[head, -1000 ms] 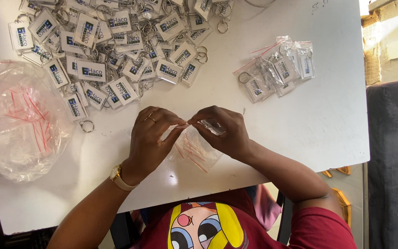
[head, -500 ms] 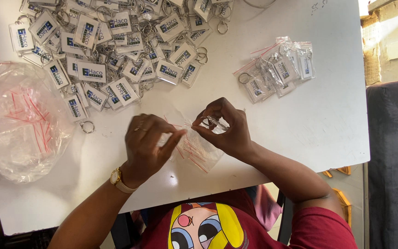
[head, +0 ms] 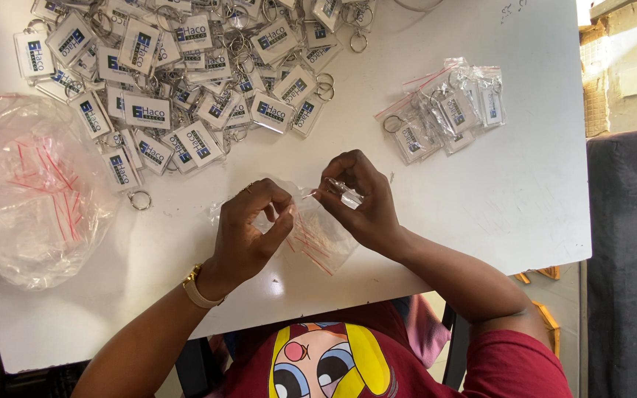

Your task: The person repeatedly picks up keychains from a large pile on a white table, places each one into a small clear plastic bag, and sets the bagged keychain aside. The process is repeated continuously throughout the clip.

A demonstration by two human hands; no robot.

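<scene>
Clear plastic keychain (head: 346,194) sits pinched in the right hand's (head: 363,203) fingers at frame centre, beside a small zip bag (head: 317,239) whose edge the left hand's (head: 248,232) fingers grip, above the white counter (head: 481,214).

table (head: 481,206): matt white, scuffed | key tags (head: 186,81): glossy clear plastic, metal rings | bags (head: 318,239): thin shiny plastic
</scene>
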